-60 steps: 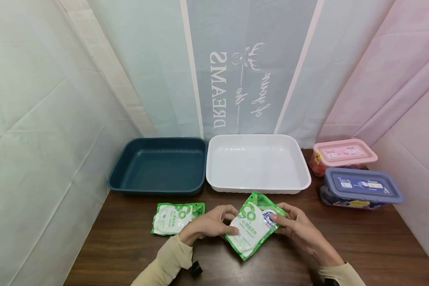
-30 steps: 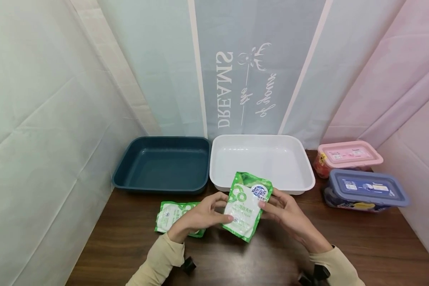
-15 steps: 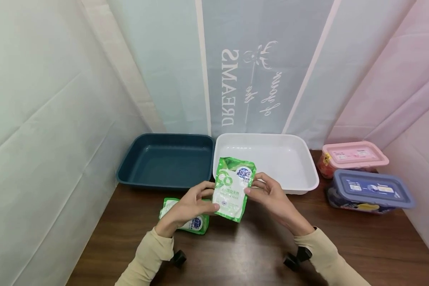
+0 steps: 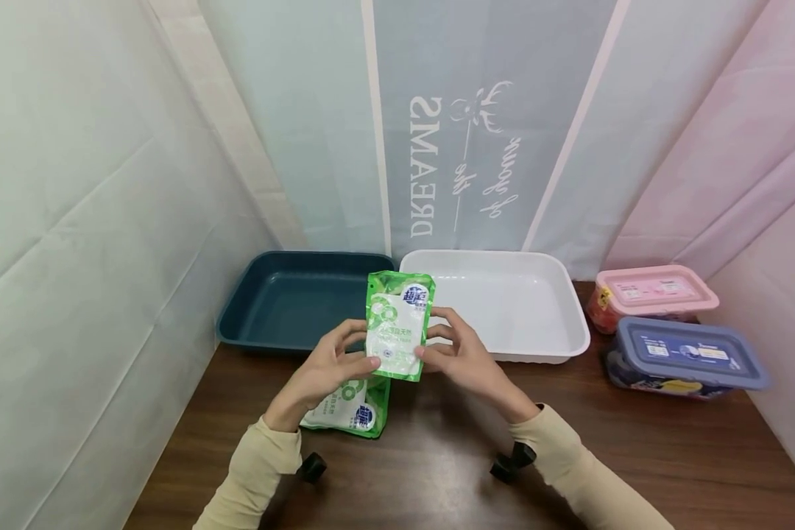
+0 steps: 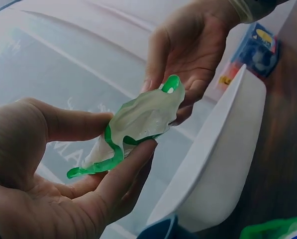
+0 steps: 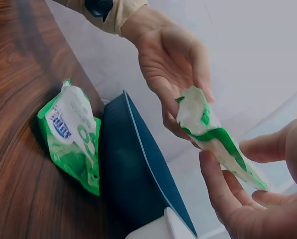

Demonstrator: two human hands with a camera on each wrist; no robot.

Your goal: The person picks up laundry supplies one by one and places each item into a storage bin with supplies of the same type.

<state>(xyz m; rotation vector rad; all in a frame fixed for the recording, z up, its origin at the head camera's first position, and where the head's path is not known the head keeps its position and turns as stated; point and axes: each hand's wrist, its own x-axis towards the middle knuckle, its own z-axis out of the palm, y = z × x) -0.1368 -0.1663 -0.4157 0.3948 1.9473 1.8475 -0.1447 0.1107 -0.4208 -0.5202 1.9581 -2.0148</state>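
Note:
A green and white pouch [image 4: 397,324] is held up in front of where the two trays meet, its printed face toward the head camera. My left hand [image 4: 324,368] pinches its left edge between thumb and fingers, and my right hand [image 4: 467,361] pinches the right edge the same way. In the left wrist view the pouch [image 5: 143,117] shows from its lower end, between both hands. A second such pouch [image 4: 351,408] lies on the table below my left hand, partly covered by it; the right wrist view shows this pouch [image 6: 71,132] beside the dark tray.
A dark teal tray [image 4: 291,298] stands at the back left, touching or nearly touching a white tray [image 4: 503,305] on its right. At the right are a tub with a pink lid [image 4: 656,288] and one with a blue lid [image 4: 692,353]. Curtains hang behind and at the sides.
Both hands have carried the held pouch left and upward in the head view, and it has turned more upright. More of the lying pouch's right part shows now.

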